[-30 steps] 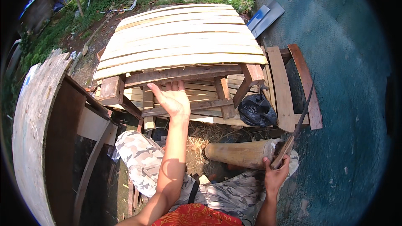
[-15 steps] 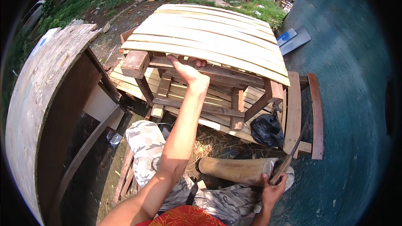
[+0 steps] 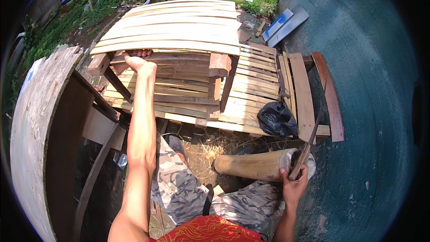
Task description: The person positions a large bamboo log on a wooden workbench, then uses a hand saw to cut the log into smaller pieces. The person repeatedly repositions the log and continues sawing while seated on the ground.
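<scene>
My left hand [image 3: 141, 64] is closed on the front rail of a small wooden table [image 3: 170, 27], just under its top of pale slats. The thumb lies in front, and some fingertips show past the rail. This table stands on a low slatted bench [image 3: 257, 78]. Near my right thigh, my right hand [image 3: 295, 186] is wrapped round the wooden handle of a machete [image 3: 318, 125], its dark, narrow blade slanting up and away. A thick bamboo section [image 3: 246, 165] lies across, behind my right thigh, its right end beside that hand.
A black plastic bag [image 3: 277, 118] hangs at the bench's front right. Beyond are wooden planks [image 3: 303, 94] and a blue-green wall [image 3: 363, 107] on the right. On the left stands a weathered board [image 3: 40, 134]. Two flat panels [image 3: 285, 23] lean near the wall.
The small table has shifted left along the bench with my left hand on it, baring more bench slats on the right. My right hand keeps the machete. The view has also turned slightly.
</scene>
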`<action>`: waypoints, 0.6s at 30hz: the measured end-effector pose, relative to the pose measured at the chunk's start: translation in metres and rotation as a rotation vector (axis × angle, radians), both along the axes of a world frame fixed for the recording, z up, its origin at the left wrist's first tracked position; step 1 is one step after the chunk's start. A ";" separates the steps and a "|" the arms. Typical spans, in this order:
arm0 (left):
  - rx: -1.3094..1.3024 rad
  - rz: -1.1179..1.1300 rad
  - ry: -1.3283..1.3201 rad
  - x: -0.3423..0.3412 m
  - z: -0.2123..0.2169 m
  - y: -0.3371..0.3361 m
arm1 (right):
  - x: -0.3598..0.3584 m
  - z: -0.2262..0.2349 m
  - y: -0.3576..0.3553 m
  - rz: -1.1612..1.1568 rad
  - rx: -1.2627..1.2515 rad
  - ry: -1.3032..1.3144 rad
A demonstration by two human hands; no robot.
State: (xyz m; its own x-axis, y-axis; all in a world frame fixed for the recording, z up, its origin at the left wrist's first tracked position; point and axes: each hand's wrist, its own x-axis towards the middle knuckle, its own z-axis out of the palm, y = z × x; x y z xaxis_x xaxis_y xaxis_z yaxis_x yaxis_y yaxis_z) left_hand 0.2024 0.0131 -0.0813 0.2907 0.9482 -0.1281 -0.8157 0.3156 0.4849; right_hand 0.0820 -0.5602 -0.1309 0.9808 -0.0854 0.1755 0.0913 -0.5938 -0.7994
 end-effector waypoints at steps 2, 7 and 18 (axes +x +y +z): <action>-0.024 0.010 -0.009 -0.012 -0.004 0.021 | 0.000 0.000 0.000 0.013 0.034 0.028; 0.003 0.028 -0.060 -0.027 -0.014 0.066 | -0.001 0.012 -0.002 0.022 0.075 -0.029; -0.034 0.044 -0.176 -0.020 -0.012 0.062 | 0.000 0.023 -0.010 -0.043 0.121 -0.049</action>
